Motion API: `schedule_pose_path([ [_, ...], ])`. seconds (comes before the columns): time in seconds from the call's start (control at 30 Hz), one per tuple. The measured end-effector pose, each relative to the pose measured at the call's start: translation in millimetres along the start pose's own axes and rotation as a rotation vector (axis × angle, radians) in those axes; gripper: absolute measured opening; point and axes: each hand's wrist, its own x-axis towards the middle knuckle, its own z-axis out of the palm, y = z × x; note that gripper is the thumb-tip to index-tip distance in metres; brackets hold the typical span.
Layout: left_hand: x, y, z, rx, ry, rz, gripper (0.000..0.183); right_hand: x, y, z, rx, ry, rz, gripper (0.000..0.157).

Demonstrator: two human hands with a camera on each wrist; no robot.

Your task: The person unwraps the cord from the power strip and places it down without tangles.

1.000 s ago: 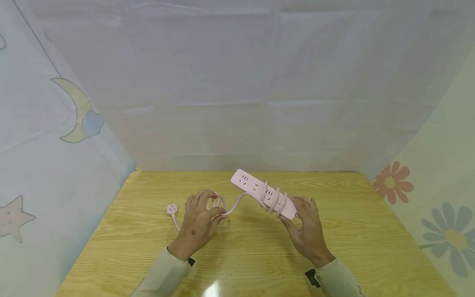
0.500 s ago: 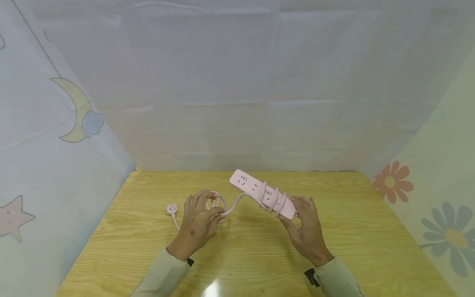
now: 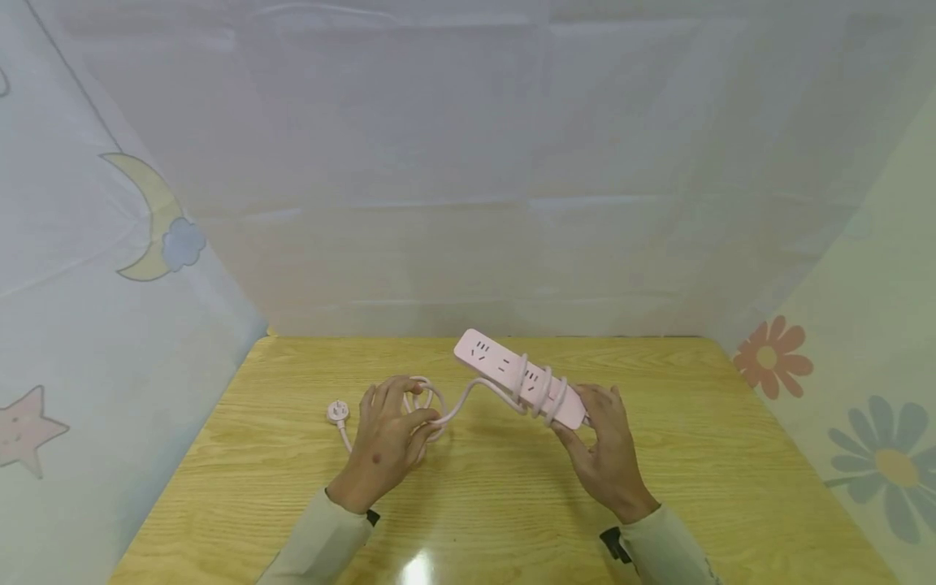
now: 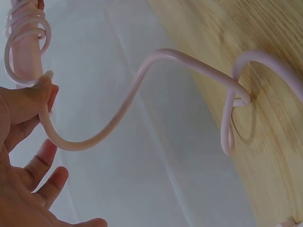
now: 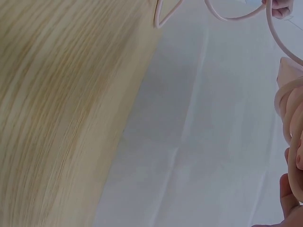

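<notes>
A pale pink power strip (image 3: 488, 357) is held tilted above the table, its sockets facing up. My right hand (image 3: 605, 451) grips its lower right end. Several turns of the pink cord (image 3: 543, 392) are wrapped round the strip's right half. From there the cord runs left to my left hand (image 3: 387, 435), which pinches it between thumb and index finger. In the left wrist view the other fingers (image 4: 57, 182) of that hand are spread, and the loose cord (image 4: 118, 116) hangs in a curve, then loops near the wood. The round plug (image 3: 338, 412) lies left of my left hand.
The wooden table (image 3: 497, 520) ends at a pale cloth backdrop (image 3: 468, 244) behind. Printed cloth walls stand at both sides, with a moon (image 3: 149, 219) on the left and flowers (image 3: 773, 357) on the right.
My left hand has shifted slightly left with the cord still pinched. The strip has tilted very slightly in my right hand. The plug has stayed in place.
</notes>
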Motion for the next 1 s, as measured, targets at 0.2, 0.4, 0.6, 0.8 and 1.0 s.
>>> schedule_pose_path([
  [0.2, -1.6, -1.6, 0.1, 0.009, 0.000, -0.012, 0.009, 0.0, 0.3, -0.6, 0.012, 0.000, -0.001, 0.056],
  [0.4, -2.7, -2.5, 1.0, 0.014, -0.017, -0.030, 0.008, 0.2, 1.1, -0.5, 0.016, 0.006, -0.015, 0.047],
  [0.6, -3.4, -3.9, 1.6, 0.028, -0.033, -0.037, 0.006, 1.1, 0.6, -0.5, 0.021, 0.009, -0.018, 0.052],
  [0.8, -3.3, -5.1, 2.6, 0.035, -0.030, -0.035, 0.005, 1.6, 1.1, -0.5, 0.023, 0.010, -0.018, 0.057],
  [1.0, -3.4, -6.4, 3.5, 0.037, -0.029, -0.043, 0.004, 2.3, -0.2, -1.9, 0.028, 0.006, -0.013, 0.055],
])
